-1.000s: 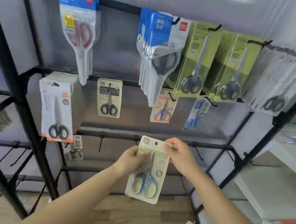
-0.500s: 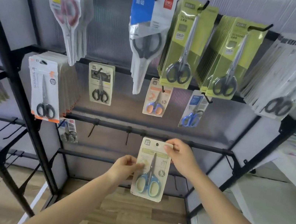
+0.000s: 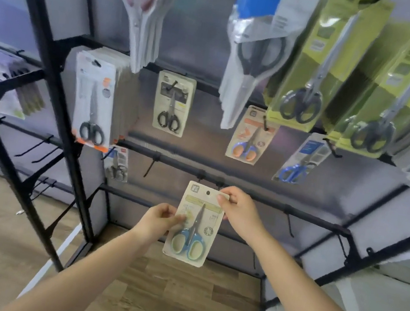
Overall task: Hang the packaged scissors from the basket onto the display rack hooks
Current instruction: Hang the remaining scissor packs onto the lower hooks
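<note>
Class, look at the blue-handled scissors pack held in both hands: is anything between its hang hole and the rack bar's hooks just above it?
Nothing visible blocks it. The scissors pack, pinched by the left hand and right hand, sits just below the bar. The hook mounts above its hole carry no other packs.

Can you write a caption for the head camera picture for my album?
Two hands, left hand and right hand, hold a scissors pack up below a rack bar.

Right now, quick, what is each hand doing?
Left hand: pinches the left edge of the scissors pack.
Right hand: pinches the pack's top right corner.
</note>
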